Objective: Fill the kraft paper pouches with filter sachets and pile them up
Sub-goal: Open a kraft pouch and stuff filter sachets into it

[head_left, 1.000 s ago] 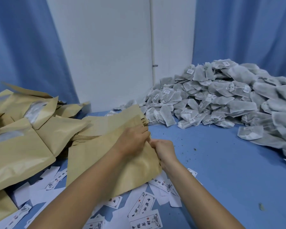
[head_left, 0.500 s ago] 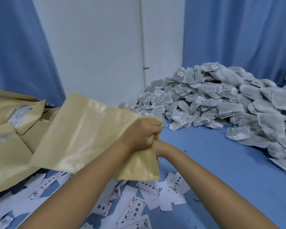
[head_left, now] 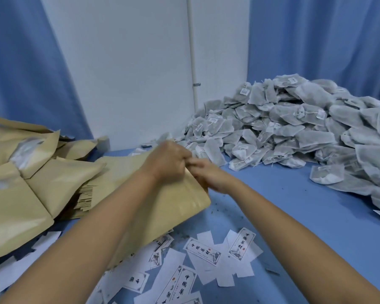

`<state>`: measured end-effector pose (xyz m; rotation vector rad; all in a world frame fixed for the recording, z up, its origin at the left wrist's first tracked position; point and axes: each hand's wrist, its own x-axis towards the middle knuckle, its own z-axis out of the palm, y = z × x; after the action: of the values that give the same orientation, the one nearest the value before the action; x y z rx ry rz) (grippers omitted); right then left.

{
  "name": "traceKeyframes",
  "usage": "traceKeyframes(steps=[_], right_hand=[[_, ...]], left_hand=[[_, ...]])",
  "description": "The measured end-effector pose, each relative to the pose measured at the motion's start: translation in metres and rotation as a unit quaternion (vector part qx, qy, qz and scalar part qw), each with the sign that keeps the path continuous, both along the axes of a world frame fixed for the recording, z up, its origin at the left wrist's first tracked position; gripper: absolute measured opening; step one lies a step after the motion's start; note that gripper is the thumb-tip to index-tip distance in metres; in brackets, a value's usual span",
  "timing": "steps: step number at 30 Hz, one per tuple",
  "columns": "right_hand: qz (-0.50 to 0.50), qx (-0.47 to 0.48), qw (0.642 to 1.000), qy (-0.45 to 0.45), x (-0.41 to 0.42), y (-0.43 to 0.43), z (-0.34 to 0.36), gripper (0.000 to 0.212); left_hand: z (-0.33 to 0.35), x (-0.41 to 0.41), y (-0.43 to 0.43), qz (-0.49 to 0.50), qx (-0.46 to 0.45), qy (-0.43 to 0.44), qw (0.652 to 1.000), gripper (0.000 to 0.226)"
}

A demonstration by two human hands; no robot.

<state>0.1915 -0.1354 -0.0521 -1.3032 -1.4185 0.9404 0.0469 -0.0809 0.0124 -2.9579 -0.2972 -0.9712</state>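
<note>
Now | left hand (head_left: 167, 163), right hand (head_left: 213, 179): fingers pinching one pouch (head_left: 178, 208) | one sachet heap (head_left: 294, 132)

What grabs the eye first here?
The big grey heap of filter sachets fills the right rear of the blue table. At centre the left hand and right hand grip the top edge of one kraft pouch. A pile of pouches lies at the left, and printed labels are scattered in front.

Both forearms, left hand (head_left: 167, 163) and right hand (head_left: 213, 178) are bare.
</note>
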Motion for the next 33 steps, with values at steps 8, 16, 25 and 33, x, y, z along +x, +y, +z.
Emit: traceKeyframes(steps=[8,16,25,33], right_hand=[[-0.324,-0.112,0.845,-0.41,0.161,0.039,-0.053,0.07],[-0.343,-0.181,0.763,-0.518,0.231,0.084,-0.084,0.053],[-0.464,0.089,0.87,0.141,0.185,0.105,-0.051,0.03],[-0.186,-0.109,0.972,-0.089,0.144,0.144,-0.075,0.067]], left_hand=[[-0.014,0.05,0.025,-0.016,-0.032,-0.006,0.999,0.015],[-0.036,0.077,0.057,-0.006,-0.034,0.021,0.999,0.016],[-0.038,0.08,0.056,-0.005,-0.04,0.027,0.999,0.014],[-0.038,0.072,0.057,-0.007,-0.048,0.013,0.999,0.015]])
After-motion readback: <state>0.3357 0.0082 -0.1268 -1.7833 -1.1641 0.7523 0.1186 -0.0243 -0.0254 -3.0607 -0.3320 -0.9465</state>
